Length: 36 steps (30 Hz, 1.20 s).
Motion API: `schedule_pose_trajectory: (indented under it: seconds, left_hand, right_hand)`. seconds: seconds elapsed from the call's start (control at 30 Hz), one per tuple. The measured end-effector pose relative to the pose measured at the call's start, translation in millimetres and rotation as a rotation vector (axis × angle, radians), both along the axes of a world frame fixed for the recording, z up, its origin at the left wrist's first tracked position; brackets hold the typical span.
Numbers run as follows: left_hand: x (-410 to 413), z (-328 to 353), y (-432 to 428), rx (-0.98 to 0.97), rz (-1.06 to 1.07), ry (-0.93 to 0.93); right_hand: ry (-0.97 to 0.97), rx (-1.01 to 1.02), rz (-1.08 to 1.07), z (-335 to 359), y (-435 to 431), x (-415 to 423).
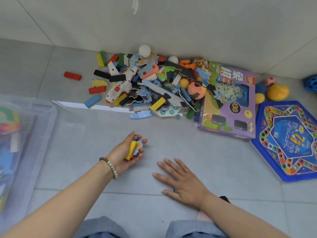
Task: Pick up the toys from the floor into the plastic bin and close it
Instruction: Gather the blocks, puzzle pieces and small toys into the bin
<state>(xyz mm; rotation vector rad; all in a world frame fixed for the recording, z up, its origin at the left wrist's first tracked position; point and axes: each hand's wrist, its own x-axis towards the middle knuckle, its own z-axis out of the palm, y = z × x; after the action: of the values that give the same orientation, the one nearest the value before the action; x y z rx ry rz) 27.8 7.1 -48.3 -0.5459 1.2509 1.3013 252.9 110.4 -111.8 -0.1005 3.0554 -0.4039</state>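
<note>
Left hand (pixel 126 156) cupping a yellow block (pixel 130 150) and blue puzzle pieces (pixel 139 146); right hand (pixel 182 182) flat on the floor (pixel 197 148) (fingers spread). Toy pile (pixel 154 86) along the floor's far edge; clear plastic bin (pixel 49 111) at its left edge.

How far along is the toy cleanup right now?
Partway. Done: the clear plastic bin holds some colourful toys. In hand: the left hand grips a yellow wooden block and blue puzzle piece; the right hand lies flat, empty. Left: the mixed toy pile by the wall, purple game box, blue hexagonal board, then closing the bin.
</note>
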Motion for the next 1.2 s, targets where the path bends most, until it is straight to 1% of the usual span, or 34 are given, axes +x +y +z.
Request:
schedule_pose_trajectory:
  seconds: [0.1,0.2,0.23,0.3,0.4,0.47,0.5,0.53,0.57,0.6,0.63,0.67,0.7,0.73,0.8,0.87,0.93,1.03,1.1,1.2]
  left_hand:
    - [6,0,-3,-0.012,-0.052,0.023]
    - [10,-1,-5,-0.011,-0.072,0.02]
    - [12,0,-5,-0.01,-0.077,0.014]
    - [15,2,-3,-0.007,-0.083,0.008]
    - [14,7,5,-0.009,-0.088,0.024]
    - [12,11,13,0.004,-0.095,0.037]
    - [11,12,17,0.009,-0.098,0.039]
    - [10,14,21,0.012,-0.107,0.04]
    - [11,16,25,0.019,-0.119,0.044]
    - [11,17,28,0.029,-0.132,0.053]
    - [11,18,32,0.037,-0.141,0.063]
    - [10,19,35,0.039,-0.141,0.07]
    - [8,20,38,0.038,-0.14,0.08]
    - [6,21,41,0.038,-0.141,0.09]
    - [2,22,45,0.045,-0.138,0.097]
    - [0,23,49,0.049,-0.135,0.097]
    - [0,23,51,0.043,-0.139,0.1]
    - [-1,21,51,0.041,-0.128,0.092]
    - [-1,19,50,0.038,-0.12,0.087]
    - [-5,17,48,0.03,-0.108,0.09]
  right_hand:
    - [0.044,0.026,-0.067,-4,-2,1]
    - [0.14,0.065,-0.26,-4,7,-7]
    - [0.166,0.075,-0.286,-3,11,-9]
    - [0.177,0.144,-0.224,3,20,-13]
    - [0.125,0.199,-0.123,8,31,-20]
    - [0.093,0.228,-0.119,6,35,-27]
    - [0.08,0.207,-0.149,7,35,-32]
    - [0.031,0.164,-0.239,14,33,-40]
    - [-0.01,0.056,-0.394,21,33,-48]
    - [-0.082,-0.138,-0.576,31,33,-59]
    - [-0.097,-0.437,-0.772,40,35,-72]
    - [-0.03,-0.743,-0.94,48,38,-84]
    - [0.085,-0.903,-1.052,56,46,-96]
    - [0.183,-0.935,-1.106,63,56,-105]
    - [0.23,-0.791,-1.088,71,79,-121]
    - [0.19,-0.577,-1.062,75,99,-130]
    - [0.096,-0.414,-1.033,75,115,-135]
    - [-0.106,-0.198,-0.963,70,120,-140]
    - [-0.162,-0.124,-0.952,67,118,-147]
    - [-0.193,-0.074,-0.993,66,112,-162]
